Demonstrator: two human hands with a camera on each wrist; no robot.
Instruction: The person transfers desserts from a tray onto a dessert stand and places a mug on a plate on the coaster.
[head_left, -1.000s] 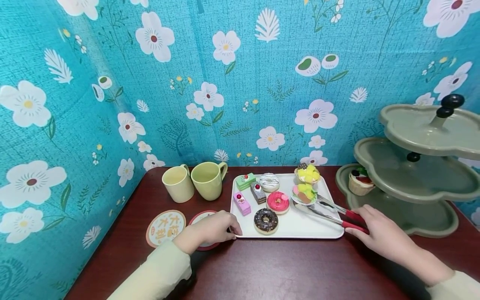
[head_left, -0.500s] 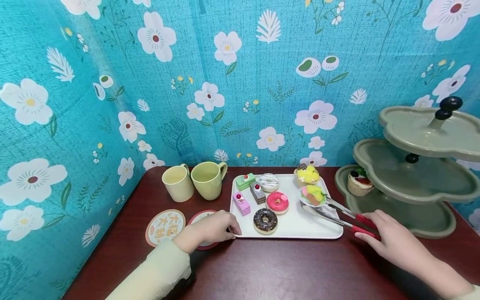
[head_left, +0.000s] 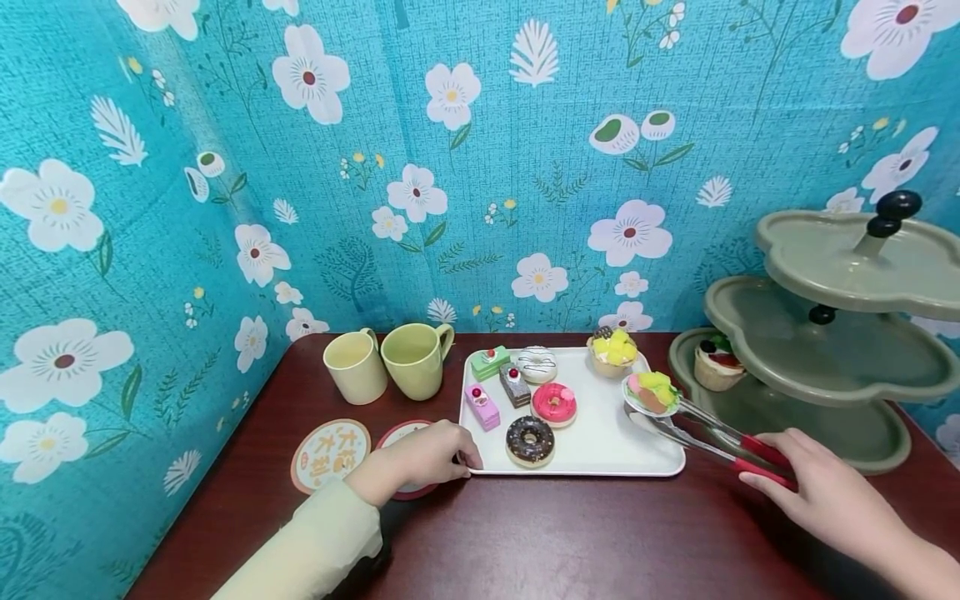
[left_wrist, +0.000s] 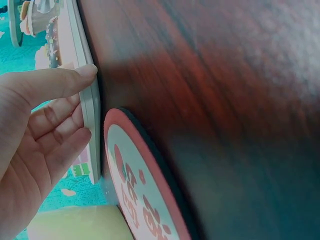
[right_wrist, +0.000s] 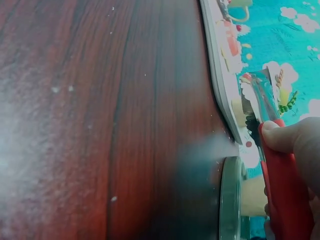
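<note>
My left hand [head_left: 429,454] grips the front-left corner of a white tray [head_left: 600,446]; in the left wrist view its thumb [left_wrist: 86,71] lies against the rim. My right hand [head_left: 825,492] holds red-handled metal tongs [right_wrist: 284,187]. Between the tong tips is a small tart [head_left: 652,393] with yellow, pink and brown topping, above the tray's right end. Another tart with yellow topping [head_left: 613,352] sits at the tray's back right. On its left half lie a chocolate donut [head_left: 529,442], a pink donut [head_left: 554,405], a white donut [head_left: 537,364] and several small cake slices [head_left: 482,406].
A green three-tier stand [head_left: 840,350] rises at the right, with one fruit tart [head_left: 717,367] on its bottom tier. Two mugs, one cream [head_left: 356,368] and one green [head_left: 417,362], stand back left. Two round coasters lie before them, one orange-lettered [head_left: 331,454]. A floral cloth [head_left: 465,183] hangs behind.
My right hand has moved right with the tongs, carrying the tart away from the other yellow-topped tart toward the tray's right edge. The left hand has stayed at the corner.
</note>
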